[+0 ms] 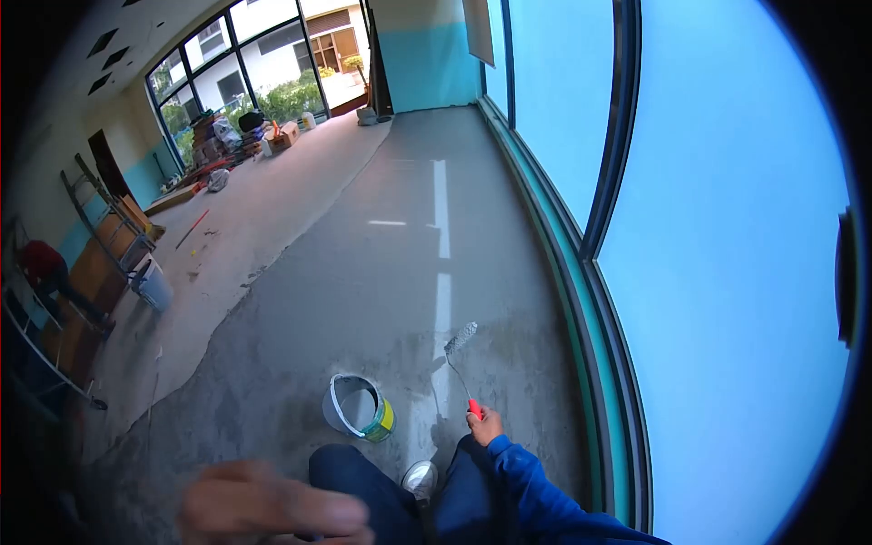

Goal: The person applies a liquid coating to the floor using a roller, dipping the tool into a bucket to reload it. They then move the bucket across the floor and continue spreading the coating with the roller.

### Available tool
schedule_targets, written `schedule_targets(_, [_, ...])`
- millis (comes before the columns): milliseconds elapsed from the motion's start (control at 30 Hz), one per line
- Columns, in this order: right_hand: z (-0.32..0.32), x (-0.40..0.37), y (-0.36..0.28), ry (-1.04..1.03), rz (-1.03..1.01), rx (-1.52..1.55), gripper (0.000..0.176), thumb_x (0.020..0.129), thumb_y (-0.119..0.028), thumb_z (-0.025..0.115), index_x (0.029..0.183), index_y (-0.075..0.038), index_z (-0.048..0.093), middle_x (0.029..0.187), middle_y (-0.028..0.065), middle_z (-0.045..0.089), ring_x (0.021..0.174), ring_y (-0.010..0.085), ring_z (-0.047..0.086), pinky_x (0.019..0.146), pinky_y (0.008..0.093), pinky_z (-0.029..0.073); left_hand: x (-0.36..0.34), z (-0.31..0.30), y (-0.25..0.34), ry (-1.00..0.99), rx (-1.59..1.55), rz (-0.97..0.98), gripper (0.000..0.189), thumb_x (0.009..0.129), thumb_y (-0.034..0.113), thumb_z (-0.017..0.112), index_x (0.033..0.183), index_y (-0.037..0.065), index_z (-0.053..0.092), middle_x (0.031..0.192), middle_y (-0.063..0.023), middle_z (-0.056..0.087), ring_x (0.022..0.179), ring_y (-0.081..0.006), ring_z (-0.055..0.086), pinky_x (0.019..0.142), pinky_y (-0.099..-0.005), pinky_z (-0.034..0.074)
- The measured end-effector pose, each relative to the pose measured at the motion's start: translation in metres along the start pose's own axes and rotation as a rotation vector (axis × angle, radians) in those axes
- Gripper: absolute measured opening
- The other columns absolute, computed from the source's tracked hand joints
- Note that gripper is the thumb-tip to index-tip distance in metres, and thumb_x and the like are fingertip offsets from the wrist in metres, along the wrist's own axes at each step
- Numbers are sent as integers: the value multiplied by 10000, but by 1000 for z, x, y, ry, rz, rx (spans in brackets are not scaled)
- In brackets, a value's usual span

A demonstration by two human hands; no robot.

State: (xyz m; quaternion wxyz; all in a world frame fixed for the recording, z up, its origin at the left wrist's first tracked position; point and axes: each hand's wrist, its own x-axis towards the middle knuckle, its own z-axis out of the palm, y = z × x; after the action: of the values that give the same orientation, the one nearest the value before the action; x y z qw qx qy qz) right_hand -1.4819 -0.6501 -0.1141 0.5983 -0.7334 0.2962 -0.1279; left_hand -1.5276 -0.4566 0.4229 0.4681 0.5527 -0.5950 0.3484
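My right hand is wrapped around the red handle of a paint roller, whose wire frame stretches forward over the floor. Its shaggy grey-white sleeve is close over the wet-looking grey floor. To the left stands a bucket with a yellow and green label, a pale handle along its rim and grey liquid inside. Large and blurred near the camera, my left hand is at the lower left with its fingers smeared by motion. My knees and one shoe show between the hands.
Tall windows with a teal sill run along the right. A paler floor area lies left, with a stepladder, a grey bin and a bending person. Piled materials stand by the far windows.
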Motion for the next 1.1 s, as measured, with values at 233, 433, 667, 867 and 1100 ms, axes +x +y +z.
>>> schedule_targets(233, [-24,-16,15,-5,16,-24,339,801,-260,628,945,47,633,722,158,645,655,240,623,632,368,490,-31,8,10,-304,-338,-237,169,846,42,595,1014,17,597,819,-159,598,672,-155,580,566,-239,480])
schedule_targets(433, [-47,-28,0,-55,58,123,256,850,-201,610,969,25,603,619,43,570,486,113,528,449,275,430,-51,48,23,-734,-476,-171,168,841,61,569,995,-3,577,815,-147,581,691,-171,590,577,-268,486])
schedule_targets(667, [-51,-32,-14,-98,15,50,251,865,-195,602,984,25,595,612,24,561,470,100,516,435,264,419,-48,88,20,-850,-571,-127,179,834,83,539,974,-28,553,810,-133,561,714,-190,601,590,-300,492])
schedule_targets(867, [-46,-24,-39,-208,-229,113,275,890,-224,565,1021,16,593,603,18,535,454,94,489,404,260,403,-166,77,-69,-661,42,-581,128,788,191,568,835,90,632,807,-125,659,677,-329,644,592,-425,517])
schedule_targets(1100, [-39,-16,-38,-162,-152,-63,276,883,-176,569,1042,45,615,683,71,603,555,111,549,526,282,453,-365,-14,-319,-940,706,-1716,495,773,304,661,1157,4,570,1177,-226,590,1092,-364,579,889,-398,494])
